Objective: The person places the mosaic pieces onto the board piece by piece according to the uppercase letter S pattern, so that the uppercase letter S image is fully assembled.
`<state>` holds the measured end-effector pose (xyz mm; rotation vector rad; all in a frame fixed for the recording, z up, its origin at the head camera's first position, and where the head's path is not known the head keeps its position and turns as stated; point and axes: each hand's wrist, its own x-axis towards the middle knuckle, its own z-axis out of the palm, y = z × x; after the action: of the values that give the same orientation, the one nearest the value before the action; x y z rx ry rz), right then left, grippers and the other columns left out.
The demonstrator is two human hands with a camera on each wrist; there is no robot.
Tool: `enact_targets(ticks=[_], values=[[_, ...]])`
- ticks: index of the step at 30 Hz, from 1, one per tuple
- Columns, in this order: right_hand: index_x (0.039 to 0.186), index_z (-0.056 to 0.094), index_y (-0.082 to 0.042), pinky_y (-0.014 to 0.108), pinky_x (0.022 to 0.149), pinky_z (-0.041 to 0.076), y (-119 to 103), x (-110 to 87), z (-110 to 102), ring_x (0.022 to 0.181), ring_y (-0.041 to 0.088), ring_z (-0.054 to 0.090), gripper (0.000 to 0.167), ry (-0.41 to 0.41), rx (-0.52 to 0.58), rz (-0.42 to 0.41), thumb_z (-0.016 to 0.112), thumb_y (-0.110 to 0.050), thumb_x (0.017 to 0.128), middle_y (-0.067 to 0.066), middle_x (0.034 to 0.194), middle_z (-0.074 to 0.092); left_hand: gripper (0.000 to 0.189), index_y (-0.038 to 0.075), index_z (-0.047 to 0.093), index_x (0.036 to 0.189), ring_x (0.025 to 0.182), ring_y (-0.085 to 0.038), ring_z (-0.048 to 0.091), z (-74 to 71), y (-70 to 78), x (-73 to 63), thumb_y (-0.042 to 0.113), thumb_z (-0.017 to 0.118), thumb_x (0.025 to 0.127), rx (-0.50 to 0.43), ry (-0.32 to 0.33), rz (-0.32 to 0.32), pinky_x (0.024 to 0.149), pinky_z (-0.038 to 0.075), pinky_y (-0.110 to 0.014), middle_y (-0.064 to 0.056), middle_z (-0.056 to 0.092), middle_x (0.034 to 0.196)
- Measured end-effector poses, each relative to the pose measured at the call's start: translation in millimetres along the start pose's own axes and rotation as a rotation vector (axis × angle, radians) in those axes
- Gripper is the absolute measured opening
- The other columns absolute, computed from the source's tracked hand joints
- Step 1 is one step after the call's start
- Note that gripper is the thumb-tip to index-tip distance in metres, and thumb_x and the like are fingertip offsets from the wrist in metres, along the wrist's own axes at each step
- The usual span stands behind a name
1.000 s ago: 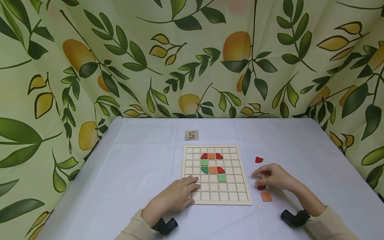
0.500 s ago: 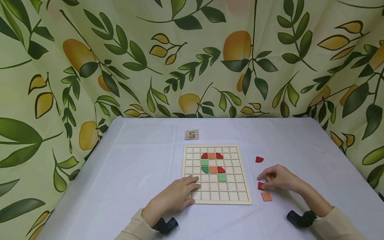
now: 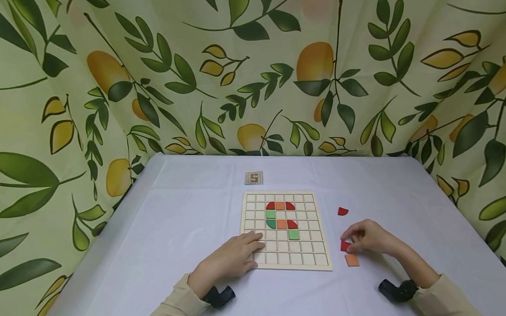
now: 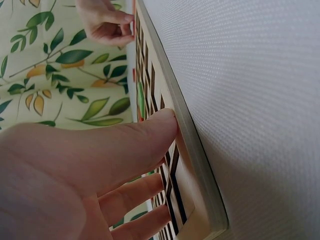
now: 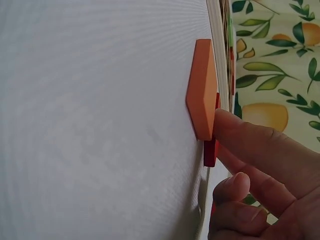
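Observation:
My left hand (image 3: pixel 231 255) lies with outstretched fingers on the near left corner of a wooden grid board (image 3: pixel 281 259). In the left wrist view its thumb (image 4: pixel 160 122) presses the board's rim. Red, orange and green tiles on the board form a curved figure. To the right of the board, my right hand (image 3: pixel 370 236) pinches a red tile (image 3: pixel 345 245) between thumb and forefinger, down at the tablecloth. The thumb covers part of this tile. Just nearer lies an orange square tile (image 3: pixel 352 260), seen large beside the thumb in the right wrist view.
A red quarter-round tile (image 3: pixel 342 211) lies farther back on the right. Behind the board is a small pattern card (image 3: pixel 254 178) with an S-shaped figure. White cloth covers the table (image 3: pixel 187 202); a leaf-print curtain (image 3: pixel 250 83) hangs behind it.
My right hand has shifted slightly right and nearer, baring more of the red tile, and its thumb and forefinger have closed in on it. The left hand stays put on the board.

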<state>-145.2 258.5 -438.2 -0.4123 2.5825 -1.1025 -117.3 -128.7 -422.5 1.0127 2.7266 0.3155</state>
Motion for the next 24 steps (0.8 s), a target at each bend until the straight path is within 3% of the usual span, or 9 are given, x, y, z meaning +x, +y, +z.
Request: enact_targets(ticks=[17,24], values=[[0.089,0.075,0.003,0.018,0.051,0.034,-1.9,0.5,-1.8,0.06,0.0,0.041,0.017,-0.014,-0.04,-0.149,0.083,-0.001,0.075,-0.009,0.066,0.049,0.046,0.008,0.061,0.137,0.143,-0.033,0.045,-1.7,0.6,-0.3,0.022,0.071,0.094,-0.003,-0.004,0.003,0.114,0.042,-0.047,-0.01,0.05,0.152],[0.089,0.075,0.001,0.018,0.053,0.035,-3.0,5.4,-2.7,0.06,-0.001,0.042,0.017,0.001,-0.042,-0.16,0.084,-0.003,0.075,-0.01,0.065,0.048,0.046,0.008,0.06,0.138,0.143,-0.033,0.044,-2.4,1.4,-0.9,0.021,0.071,0.095,-0.014,-0.01,-0.006,0.114,0.041,-0.048,-0.011,0.049,0.152]])
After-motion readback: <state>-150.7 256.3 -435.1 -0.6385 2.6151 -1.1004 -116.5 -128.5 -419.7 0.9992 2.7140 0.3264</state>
